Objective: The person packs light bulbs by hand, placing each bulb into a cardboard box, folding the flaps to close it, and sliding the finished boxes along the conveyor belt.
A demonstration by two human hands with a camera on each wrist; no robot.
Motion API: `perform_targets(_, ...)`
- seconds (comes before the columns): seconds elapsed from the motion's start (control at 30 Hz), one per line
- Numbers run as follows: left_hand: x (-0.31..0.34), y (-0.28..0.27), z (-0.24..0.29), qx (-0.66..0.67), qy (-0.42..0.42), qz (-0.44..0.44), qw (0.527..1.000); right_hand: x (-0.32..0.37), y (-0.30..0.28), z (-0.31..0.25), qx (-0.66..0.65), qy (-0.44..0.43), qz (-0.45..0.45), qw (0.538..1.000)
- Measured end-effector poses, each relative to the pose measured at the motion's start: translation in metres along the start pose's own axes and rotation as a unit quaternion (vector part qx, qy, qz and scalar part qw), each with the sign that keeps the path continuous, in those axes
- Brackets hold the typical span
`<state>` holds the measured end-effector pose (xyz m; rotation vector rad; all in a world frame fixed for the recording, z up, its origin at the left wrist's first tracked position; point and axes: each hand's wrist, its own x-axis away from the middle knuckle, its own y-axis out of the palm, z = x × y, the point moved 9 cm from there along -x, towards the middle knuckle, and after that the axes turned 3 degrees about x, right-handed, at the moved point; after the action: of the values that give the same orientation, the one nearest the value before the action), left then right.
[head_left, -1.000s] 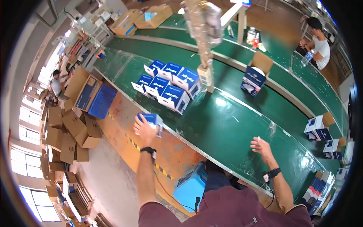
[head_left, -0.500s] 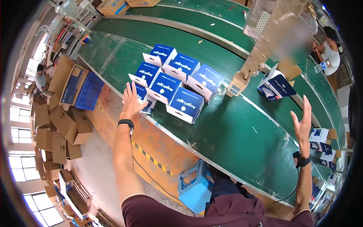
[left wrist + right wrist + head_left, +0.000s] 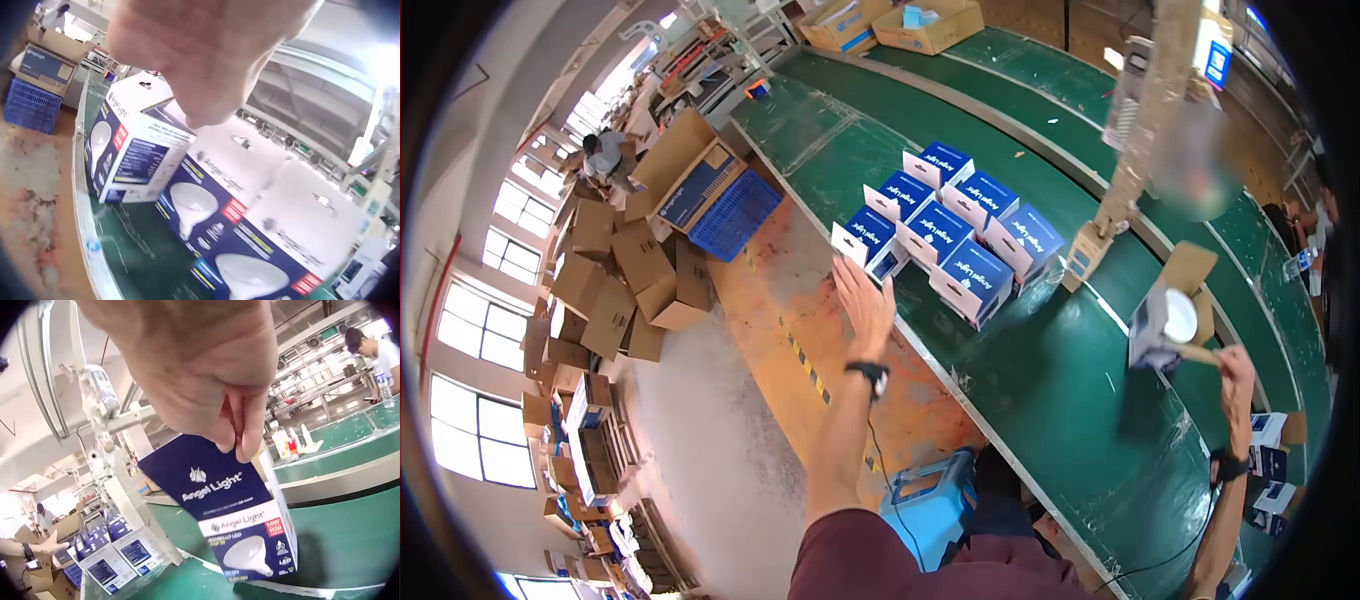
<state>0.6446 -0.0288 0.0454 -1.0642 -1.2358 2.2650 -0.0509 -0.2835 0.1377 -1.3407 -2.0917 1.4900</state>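
Note:
The left hand (image 3: 865,309) has straight fingers beside the nearest of several blue-and-white boxes (image 3: 866,232) grouped on the green table; whether it touches that box is unclear. In the left wrist view, the hand (image 3: 194,56) is above the boxes (image 3: 147,153). Farther right, the right hand (image 3: 1236,372) pinches a flap of an open-topped box with a round white thing (image 3: 1181,317) inside. The right wrist view shows thumb and fingers of this hand (image 3: 206,381) gripping the dark blue top flap of the upright box (image 3: 250,547).
A taped post (image 3: 1145,130) stands behind the grouped boxes. More open boxes (image 3: 1268,430) stand at the right. Beyond the table's left edge are a blue crate (image 3: 736,215) and a pile of cartons (image 3: 640,260). A blue stool (image 3: 927,505) is below the near edge.
The right hand has reached the open box and taken hold of its flap; the box stands nearer. The box by the left hand now stands in line with the group. The head view has shifted.

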Motion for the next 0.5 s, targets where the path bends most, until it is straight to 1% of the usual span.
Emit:
perform_targets(0.03,0.035,-0.01,0.02,0.027,-0.002,-0.007,1.0,0.029,-0.014,-0.002,-0.01,-0.024,0.0,1.0)
perform_targets(0.07,0.069,-0.023,0.054,0.05,0.017,-0.035,0.998,0.06,-0.022,0.005,-0.021,-0.029,-0.031,0.999)
perform_targets(0.1,0.106,-0.028,0.097,0.13,0.064,-0.107,0.984,0.093,-0.023,0.022,-0.057,-0.033,-0.046,0.997)
perform_targets(0.13,0.143,-0.034,0.145,0.209,0.112,-0.182,0.954,0.113,-0.024,0.026,-0.043,-0.052,-0.074,0.995)
perform_targets(0.17,0.179,-0.035,0.195,0.241,0.196,-0.229,0.922,0.135,-0.034,0.031,-0.022,-0.06,-0.1,0.993)
perform_targets(0.2,0.21,-0.041,0.237,0.274,0.273,-0.232,0.892,0.149,-0.034,0.051,0.021,-0.037,-0.103,0.994)
perform_targets(0.23,0.243,-0.057,0.29,0.322,0.352,-0.244,0.845,0.163,-0.033,0.073,0.065,-0.015,-0.108,0.992)
perform_targets(0.27,0.267,-0.063,0.332,0.335,0.387,-0.27,0.816,0.161,-0.041,0.053,0.053,-0.075,-0.096,0.991)
perform_targets(0.3,0.287,-0.071,0.373,0.361,0.418,-0.285,0.783,0.155,-0.048,0.017,0.012,-0.141,-0.16,0.977)
perform_targets(0.33,0.307,-0.066,0.407,0.363,0.442,-0.292,0.766,0.16,-0.061,-0.002,-0.1,-0.188,-0.126,0.969)
perform_targets(0.37,0.322,-0.069,0.443,0.363,0.461,-0.317,0.744,0.16,-0.066,-0.016,-0.017,-0.166,-0.11,0.98)
perform_targets(0.4,0.346,-0.074,0.48,0.329,0.499,-0.349,0.722,0.162,-0.061,-0.009,-0.033,-0.131,-0.104,0.985)
perform_targets(0.43,0.364,-0.081,0.503,0.284,0.532,-0.371,0.706,0.164,-0.05,-0.018,-0.011,-0.185,-0.127,0.974)
perform_targets(0.5,0.401,-0.096,0.535,0.32,0.556,-0.391,0.66,0.174,-0.05,-0.036,0.076,-0.202,-0.162,0.963)
